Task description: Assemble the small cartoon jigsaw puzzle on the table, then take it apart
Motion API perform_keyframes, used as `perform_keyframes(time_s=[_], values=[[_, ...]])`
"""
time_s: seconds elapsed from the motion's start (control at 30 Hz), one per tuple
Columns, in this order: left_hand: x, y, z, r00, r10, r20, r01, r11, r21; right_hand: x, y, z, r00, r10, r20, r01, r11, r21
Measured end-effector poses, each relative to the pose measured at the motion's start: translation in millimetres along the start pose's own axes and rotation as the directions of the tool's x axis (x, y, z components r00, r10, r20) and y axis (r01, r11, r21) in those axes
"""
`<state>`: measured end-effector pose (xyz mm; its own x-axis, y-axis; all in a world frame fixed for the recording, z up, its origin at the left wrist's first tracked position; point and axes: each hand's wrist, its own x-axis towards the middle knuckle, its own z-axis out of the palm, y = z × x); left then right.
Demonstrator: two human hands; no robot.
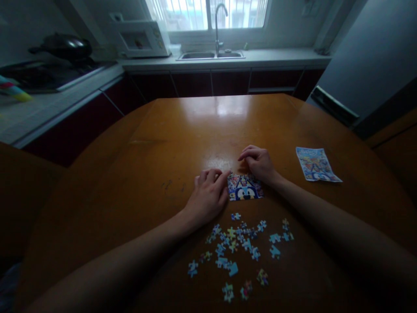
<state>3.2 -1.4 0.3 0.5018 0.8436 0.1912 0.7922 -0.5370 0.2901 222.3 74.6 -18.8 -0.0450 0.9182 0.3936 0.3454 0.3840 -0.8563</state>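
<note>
A partly joined jigsaw puzzle (pixel 245 191) lies flat on the table, its lower part showing a blue cartoon dog's face. My left hand (pixel 209 193) rests at its left side, palm down, fingers loosely bent and apart, with the index fingertip at the upper left corner. Just beyond the upper right edge is my right hand (pixel 259 163), its fingers loosely curved toward the left and nothing visible in them. The puzzle's upper right corner is partly hidden by that hand. Several loose puzzle pieces (pixel 231 233), many light blue, are scattered nearer to me.
A creased picture sheet (pixel 316 165) with a similar dog design lies to the right on the wooden table (pixel 130 174). Beyond the table are a counter with a sink (pixel 198 55), a microwave (pixel 143 39) and a black pan (pixel 67 47) on the stove.
</note>
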Motion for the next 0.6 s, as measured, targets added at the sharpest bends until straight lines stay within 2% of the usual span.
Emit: perform_keyframes(time_s=[0.43, 0.6], values=[[0.7, 1.9, -1.6, 1.0, -0.009, 0.004, 0.009, 0.999, 0.03, -1.0, -5.7, 0.5, 0.999, 0.049, -0.014, -0.048, 0.998, 0.043], [0.4, 1.3, -1.2, 1.0, -0.017, 0.0, 0.017, 1.0, 0.021, -0.9, -4.3, 0.8, 0.999, 0.032, -0.016, -0.031, 0.998, 0.057]])
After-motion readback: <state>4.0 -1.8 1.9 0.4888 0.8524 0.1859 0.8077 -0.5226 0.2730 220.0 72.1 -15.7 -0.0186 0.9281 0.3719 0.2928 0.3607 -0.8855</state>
